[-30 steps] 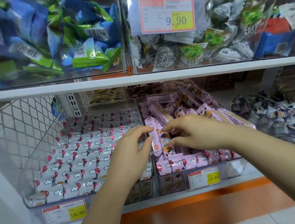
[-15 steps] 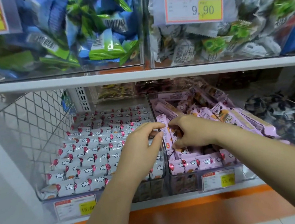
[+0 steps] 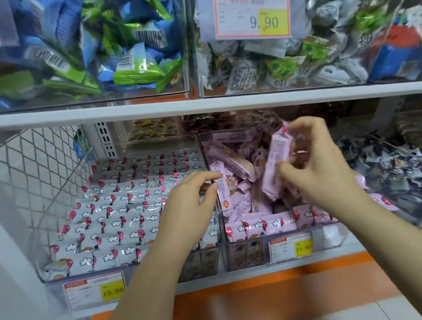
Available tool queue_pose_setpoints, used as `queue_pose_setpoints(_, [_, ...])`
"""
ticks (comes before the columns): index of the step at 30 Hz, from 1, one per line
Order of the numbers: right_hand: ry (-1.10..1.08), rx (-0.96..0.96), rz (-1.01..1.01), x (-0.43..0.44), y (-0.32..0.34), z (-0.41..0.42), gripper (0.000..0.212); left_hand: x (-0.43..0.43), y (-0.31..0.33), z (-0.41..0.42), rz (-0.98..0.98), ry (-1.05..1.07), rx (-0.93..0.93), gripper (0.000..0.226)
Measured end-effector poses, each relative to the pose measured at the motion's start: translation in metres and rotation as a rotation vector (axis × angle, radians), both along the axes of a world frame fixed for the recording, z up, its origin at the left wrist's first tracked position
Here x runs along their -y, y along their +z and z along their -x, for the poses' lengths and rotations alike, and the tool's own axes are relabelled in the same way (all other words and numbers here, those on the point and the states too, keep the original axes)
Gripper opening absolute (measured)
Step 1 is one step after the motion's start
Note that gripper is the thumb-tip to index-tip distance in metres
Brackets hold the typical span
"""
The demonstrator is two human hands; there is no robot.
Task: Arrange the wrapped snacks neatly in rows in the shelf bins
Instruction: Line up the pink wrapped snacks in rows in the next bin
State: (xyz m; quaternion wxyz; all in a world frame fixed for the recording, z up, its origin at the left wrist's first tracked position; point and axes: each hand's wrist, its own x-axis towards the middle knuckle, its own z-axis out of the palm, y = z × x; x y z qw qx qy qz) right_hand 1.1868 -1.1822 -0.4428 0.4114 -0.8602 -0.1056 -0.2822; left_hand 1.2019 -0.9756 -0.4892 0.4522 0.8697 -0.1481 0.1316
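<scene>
Two clear bins stand side by side on the lower shelf. The left bin holds white wrapped snacks laid in neat rows. The right bin holds pink wrapped snacks in a loose heap, with one tidy row along its front. My right hand is raised above the heap and pinches a pink snack bar held upright. My left hand hovers over the divider between the bins, fingers loosely curled, its fingertips at a pink bar that stands against the wall.
Price tags hang on the bin fronts. An upper shelf carries bins of blue-green packets and grey-green packets. A wire mesh panel closes the left side. Dark wrapped sweets fill the bin at right.
My right hand has lifted out of the pink heap with one pink bar pinched in it. The left hand stays by the divider. The view has shifted a little.
</scene>
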Motion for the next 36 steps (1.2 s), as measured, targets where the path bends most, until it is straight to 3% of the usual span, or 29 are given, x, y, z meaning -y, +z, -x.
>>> queue_pose_setpoints(3, [0.013,0.096,-0.026,0.014,0.001,0.015,0.066,0.001,0.001,0.001,-0.014,0.002,0.015,0.024])
queue_pose_setpoints(6, [-0.078,0.270,-0.025,0.030,-0.001,0.020,0.049,0.000,0.000,0.002,-0.032,0.008,0.038,0.025])
queue_pose_setpoints(10, [-0.386,0.384,0.028,0.053,-0.008,0.019,0.032,0.000,-0.003,0.003,-0.054,-0.002,0.049,0.026])
queue_pose_setpoints(14, [-0.408,0.023,0.137,0.068,-0.020,0.011,0.013,0.000,-0.004,0.003,-0.061,-0.002,0.062,0.026])
queue_pose_setpoints(16, [-0.382,-0.083,0.194,0.070,-0.022,0.010,0.016,0.000,-0.004,0.002,-0.057,-0.004,0.066,0.026])
queue_pose_setpoints(23, [-0.344,-0.040,0.219,0.057,0.000,0.015,0.020,-0.001,-0.002,0.003,-0.060,0.004,0.051,0.027])
queue_pose_setpoints(27, [-0.113,-0.063,0.314,0.016,0.013,0.003,0.022,0.000,-0.001,0.003,-0.022,0.009,0.015,0.026])
queue_pose_setpoints(31, [0.147,-0.307,0.424,-0.032,-0.001,-0.035,0.053,-0.002,-0.002,0.002,0.029,0.011,0.017,0.025])
queue_pose_setpoints(36, [0.211,-0.348,0.490,-0.062,-0.020,-0.074,0.068,-0.004,-0.001,0.000,0.016,0.002,0.034,0.027])
